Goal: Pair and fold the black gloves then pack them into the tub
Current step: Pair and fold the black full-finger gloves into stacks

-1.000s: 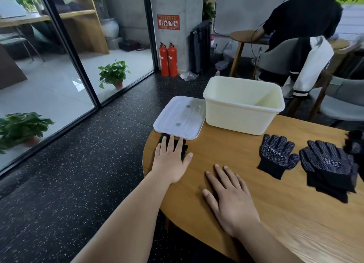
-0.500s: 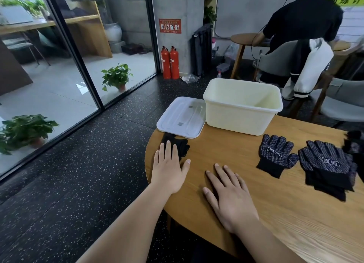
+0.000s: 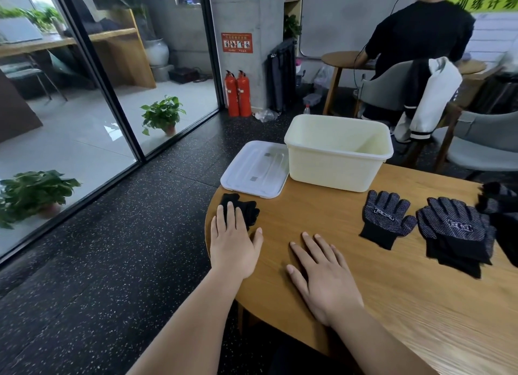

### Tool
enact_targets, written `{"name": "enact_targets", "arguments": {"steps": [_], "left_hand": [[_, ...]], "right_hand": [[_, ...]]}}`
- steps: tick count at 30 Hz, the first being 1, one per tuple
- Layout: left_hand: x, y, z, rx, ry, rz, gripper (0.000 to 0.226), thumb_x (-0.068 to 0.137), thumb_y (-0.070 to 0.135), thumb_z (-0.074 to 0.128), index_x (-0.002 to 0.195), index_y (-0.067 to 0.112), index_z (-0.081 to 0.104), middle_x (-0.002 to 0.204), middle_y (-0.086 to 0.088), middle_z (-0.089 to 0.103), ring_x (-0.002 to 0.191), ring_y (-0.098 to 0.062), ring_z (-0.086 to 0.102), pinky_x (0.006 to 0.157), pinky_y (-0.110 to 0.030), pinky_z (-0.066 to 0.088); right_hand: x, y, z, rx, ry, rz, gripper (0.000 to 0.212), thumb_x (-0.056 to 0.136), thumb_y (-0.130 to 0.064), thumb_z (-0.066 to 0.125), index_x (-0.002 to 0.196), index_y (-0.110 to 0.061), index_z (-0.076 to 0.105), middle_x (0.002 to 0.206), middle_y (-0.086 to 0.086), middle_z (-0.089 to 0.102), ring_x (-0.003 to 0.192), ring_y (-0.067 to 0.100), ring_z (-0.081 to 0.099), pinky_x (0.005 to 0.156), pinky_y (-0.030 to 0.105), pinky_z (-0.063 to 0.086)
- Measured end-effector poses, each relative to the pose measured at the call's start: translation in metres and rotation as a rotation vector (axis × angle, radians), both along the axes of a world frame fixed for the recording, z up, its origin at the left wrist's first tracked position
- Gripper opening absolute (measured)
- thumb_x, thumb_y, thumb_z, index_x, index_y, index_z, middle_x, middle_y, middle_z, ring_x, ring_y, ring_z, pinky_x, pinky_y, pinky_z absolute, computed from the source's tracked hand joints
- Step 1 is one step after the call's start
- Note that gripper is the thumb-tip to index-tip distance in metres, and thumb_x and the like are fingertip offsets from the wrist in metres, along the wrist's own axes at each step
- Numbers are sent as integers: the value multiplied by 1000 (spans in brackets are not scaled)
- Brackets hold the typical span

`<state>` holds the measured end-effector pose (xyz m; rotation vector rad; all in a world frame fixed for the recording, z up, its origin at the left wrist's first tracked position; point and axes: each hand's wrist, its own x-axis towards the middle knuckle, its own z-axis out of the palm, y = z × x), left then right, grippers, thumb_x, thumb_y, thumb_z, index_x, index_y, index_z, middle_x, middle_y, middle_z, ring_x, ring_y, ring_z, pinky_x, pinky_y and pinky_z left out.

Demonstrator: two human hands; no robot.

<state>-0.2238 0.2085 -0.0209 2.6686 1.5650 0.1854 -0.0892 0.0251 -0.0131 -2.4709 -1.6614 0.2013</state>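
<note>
table (image 3: 392, 304): round, light wood grain; carries every task item.
seated person (image 3: 420, 38): in the background, back to the camera, dark top, on a grey chair at a separate table; a white and dark garment hangs over the chair back.
tub (image 3: 336, 170): cream plastic, rectangular, upright, open at the top; stands at the far side of the table.
lid (image 3: 255, 170): translucent white, lying flat just beside the tub on its left; its far-left corner overhangs the table edge. Contact with the tub cannot be determined.
right hand (image 3: 322, 273): palm down, flat on bare wood, fingers straight and spread; holds nothing.
left hand (image 3: 234, 242): palm down, fingers straight, fingertips resting on the black bundle, thumb out to the side; nothing gripped.
glove stack (image 3: 457, 228): several dotted black gloves piled up, fingers pointing away, logo patch on the top one; on the right part of the table, well apart from both hands.
single glove (image 3: 385, 217): dotted, lying flat, fingers toward the tub; between the right hand and the glove stack, just beside the stack.
edge gloves (image 3: 501, 206): further dark gloves at the right border, cut off; number cannot be told.
black bundle (image 3: 246, 209): plain black glove fabric at the table's left rim, near the lid, partly covered by the left hand; whether it is a folded pair cannot be told.
fire extinguishers (image 3: 238, 94): two, red, upright on the floor by a concrete pillar.
</note>
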Motion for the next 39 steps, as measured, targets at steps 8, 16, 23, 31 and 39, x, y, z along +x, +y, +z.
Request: {"name": "enact_targets", "arguments": {"steps": [8, 16, 23, 31, 39], "left_hand": [[0, -2, 0, 55, 55, -19, 76, 106, 60, 13, 168, 16, 23, 174, -4, 24, 158, -30, 21, 130, -49, 18], [6, -23, 9, 285, 46, -266, 59, 109, 41, 29, 154, 9, 52, 157, -14, 51, 147, -36, 42, 127, -56, 25], [38, -74, 13, 243, 57, -482, 64, 110, 46, 18, 161, 15, 41, 164, -9, 42, 154, -30, 32, 131, -52, 18], [89, -142, 6, 157, -35, -657, 59, 109, 51, 30, 155, 18, 48, 160, -4, 46, 150, -27, 35, 129, -50, 24], [127, -190, 0, 33, -134, -788, 59, 107, 48, 31, 155, 20, 50, 160, 2, 48, 151, -19, 37, 129, -44, 24]], "right_hand": [[8, -15, 3, 136, 13, -71, 66, 107, -66, 8, 164, -38, 24, 176, -12, 3, 161, 10, -6, 132, 38, 2], [85, -58, 11, -76, -19, -374, 80, 103, -70, 8, 169, -25, 6, 177, -3, -3, 162, 18, -9, 132, 45, 4], [82, -90, 5, -71, -90, -281, 77, 104, -70, 6, 169, -28, 9, 176, -9, 1, 162, 13, -4, 131, 41, 1], [77, -123, -10, 33, -96, -215, 73, 103, -61, 5, 165, -31, 29, 173, -12, 21, 161, 8, 10, 128, 39, -2], [106, -165, 3, 228, 15, -171, 55, 104, -47, 25, 154, -36, 47, 165, -18, 36, 152, 6, 31, 127, 31, 20]]}}
